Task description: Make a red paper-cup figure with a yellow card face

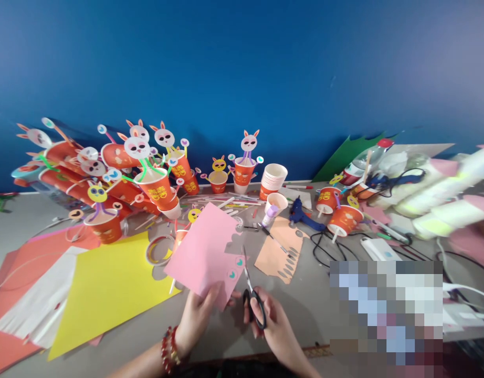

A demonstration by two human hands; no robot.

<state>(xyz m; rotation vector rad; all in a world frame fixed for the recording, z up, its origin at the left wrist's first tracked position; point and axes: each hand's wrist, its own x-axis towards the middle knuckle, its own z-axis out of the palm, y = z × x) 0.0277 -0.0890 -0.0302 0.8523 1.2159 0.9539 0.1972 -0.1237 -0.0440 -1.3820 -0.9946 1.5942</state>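
My left hand (200, 315), with a beaded bracelet (170, 344) at the wrist, grips the lower edge of a pink paper sheet (204, 252), thumb on top. Jagged cut-outs mark the sheet's right edge, and two small circles with teal marks (235, 268) show near that edge. My right hand (269, 320) has its fingers in the black handles of a pair of scissors (248, 286). The blades point up and away, close to the sheet's right side. Beyond them lies a peach paper sheet (279, 252) with several leaf-shaped holes.
Orange paper cups with rabbit faces (153, 189) crowd the back left. Yellow paper (108, 294) and a tape roll (160, 249) lie left. A stack of cups (274, 178), a blue glue gun (305, 214), a bottle (368, 163) and cables (324, 252) stand or lie right.
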